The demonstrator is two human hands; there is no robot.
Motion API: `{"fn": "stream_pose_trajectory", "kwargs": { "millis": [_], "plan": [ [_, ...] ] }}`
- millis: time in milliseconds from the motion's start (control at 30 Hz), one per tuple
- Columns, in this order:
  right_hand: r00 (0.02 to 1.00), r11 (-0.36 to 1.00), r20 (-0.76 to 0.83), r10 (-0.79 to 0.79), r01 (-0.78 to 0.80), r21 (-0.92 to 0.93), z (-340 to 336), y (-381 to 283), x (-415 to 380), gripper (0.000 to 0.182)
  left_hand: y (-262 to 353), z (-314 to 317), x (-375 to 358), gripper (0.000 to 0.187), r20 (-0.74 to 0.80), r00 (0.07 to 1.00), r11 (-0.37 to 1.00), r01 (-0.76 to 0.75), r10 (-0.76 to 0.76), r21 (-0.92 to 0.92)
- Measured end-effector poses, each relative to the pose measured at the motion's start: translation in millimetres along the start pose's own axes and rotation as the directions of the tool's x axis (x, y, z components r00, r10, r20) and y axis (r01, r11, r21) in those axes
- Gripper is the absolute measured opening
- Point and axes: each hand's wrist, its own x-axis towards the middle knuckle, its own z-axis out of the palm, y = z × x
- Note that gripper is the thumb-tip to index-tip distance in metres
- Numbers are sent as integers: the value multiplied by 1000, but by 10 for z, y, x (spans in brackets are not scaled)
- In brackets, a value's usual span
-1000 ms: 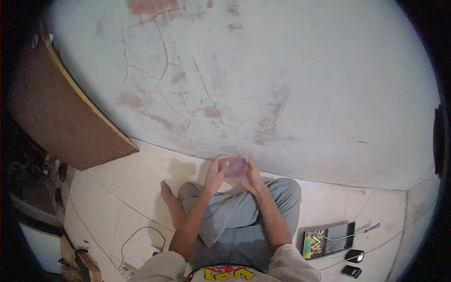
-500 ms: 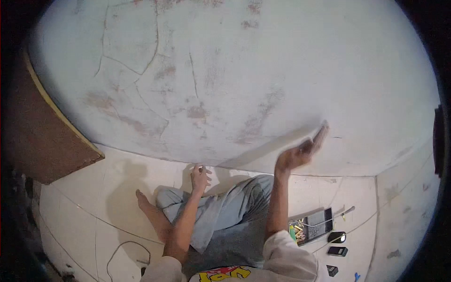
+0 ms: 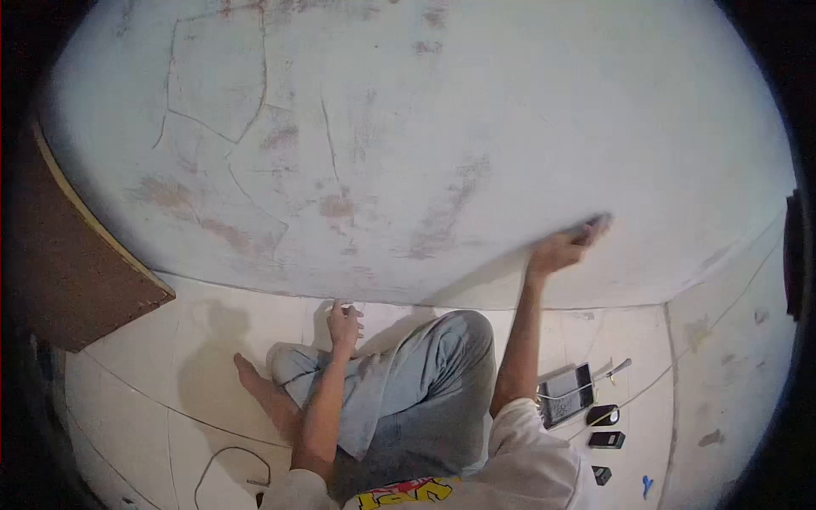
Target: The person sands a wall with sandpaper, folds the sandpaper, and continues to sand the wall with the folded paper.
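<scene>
The right hand [image 3: 557, 253] is being held up at the scuffed pale wall [image 3: 544, 144], its fingers being bent around a dark, blurred patch; whether a thing is being clamped in the right grip cannot be told, nor whether the wall is being touched. The left hand [image 3: 344, 327] is being held low near the foot of the wall, above the tiled floor [image 3: 200, 310], its grip being kept loosely curled, with the fingers apart. Crossed legs in grey-blue trousers [image 3: 425, 374] are being seen between the forearms. To the right of the legs, a black tray [image 3: 568, 410] is being crossed by a thin grey cable [image 3: 600, 377], while a black rounded device [image 3: 602, 415] and a small black box [image 3: 607, 439] are being supported by the floor near it. At the far left, a brown board [image 3: 81, 263] is being shown beside the wall
</scene>
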Motion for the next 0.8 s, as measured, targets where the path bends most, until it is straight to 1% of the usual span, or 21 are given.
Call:
{"fn": "stream_pose_trajectory", "kwargs": {
  "millis": [33, 100, 167, 200, 233, 267, 300, 333, 367, 400, 433, 467, 500, 533, 567, 600, 633, 700, 733, 767, 800],
  "plan": [
    [977, 979, -61, 204, -204, 18, -110, 114, 213, 48, 27, 14, -7, 26, 7, 1000, 1000, -5, 5, 2],
    [982, 983, -74, 176, -172, 66, -110, 226, 221, 48, 70, 82, -30, 28, 32, 999, 999, 14, -15, 42],
    [1000, 1000, -11, -28, 29, 13, 136, -160, -196, 47, -52, 107, 19, 28, 58, 998, 998, -36, 33, 56],
    [915, 924, 144, -377, 383, -8, 211, -85, -577, 53, -107, 97, 31, 28, 75, 995, 995, -73, 67, 69],
    [846, 945, 424, -324, 310, 105, 264, -12, -1023, 47, -91, 89, 28, 28, 90, 993, 994, -78, 71, 78],
    [466, 604, 791, -397, 781, -157, 272, 60, -1456, 50, -64, 79, 10, 28, 75, 996, 997, -54, 50, 53],
    [210, 826, 863, -460, 457, 329, 302, -296, -1473, 46, -72, 52, -14, 27, 57, 998, 999, -26, 24, 30],
    [221, 830, 863, -455, 455, 321, 309, -243, -1444, 46, -66, 20, -5, 25, 65, 997, 995, -43, 37, 95],
    [233, 793, 819, -525, 482, 372, 346, -178, -1426, 47, -70, -16, -17, 25, 66, 997, 993, -54, 47, 107],
    [242, 750, 766, -595, 509, 422, 392, -103, -1418, 48, -7, -54, -61, 24, 64, 997, 998, -34, 30, 55],
    [417, 838, 804, -424, 517, 174, 331, 93, -1326, 46, 39, -92, -78, 23, 62, 998, 1000, -11, 11, -4],
    [598, 665, 350, -721, 739, 109, 319, -18, -875, 45, 33, -107, -57, 23, 37, 999, 1000, -7, 7, 11],
    [771, 774, 78, -632, 633, 14, 323, 107, -597, 45, 31, -107, -59, 23, 34, 999, 1000, -1, 1, 7],
    [996, 991, 2, -87, 86, 100, 188, -153, -341, 45, 26, -97, -69, 23, 26, 1000, 1000, -19, 18, 25],
    [980, 980, -136, 144, -121, 160, 122, -233, -86, 44, 31, -87, -73, 23, 19, 999, 998, -39, 38, 45],
    [858, 789, -117, 500, -396, 470, 50, -354, 100, 45, 50, -62, -73, 23, 21, 999, 998, -38, 37, 46],
    [857, 790, -121, 500, -396, 468, 114, -311, 54, 45, 65, -25, -86, 23, 40, 999, 999, -32, 30, 43],
    [973, 983, -170, 157, -138, 119, 360, -272, -197, 45, 103, 31, -75, 23, 69, 997, 999, -29, 26, 43],
    [992, 988, -102, -76, 88, 127, 477, -479, -476, 42, 94, 56, -65, 23, 88, 995, 995, -60, 53, 84],
    [906, 900, 53, -420, 409, 151, 556, -272, -877, 41, 72, 61, -64, 24, 107, 991, 988, -89, 75, 125],
    [675, 764, 371, -637, 615, 193, 455, -421, -1110, 50, -17, 47, 6, 24, 115, 990, 988, -91, 77, 128]
  ]
}}
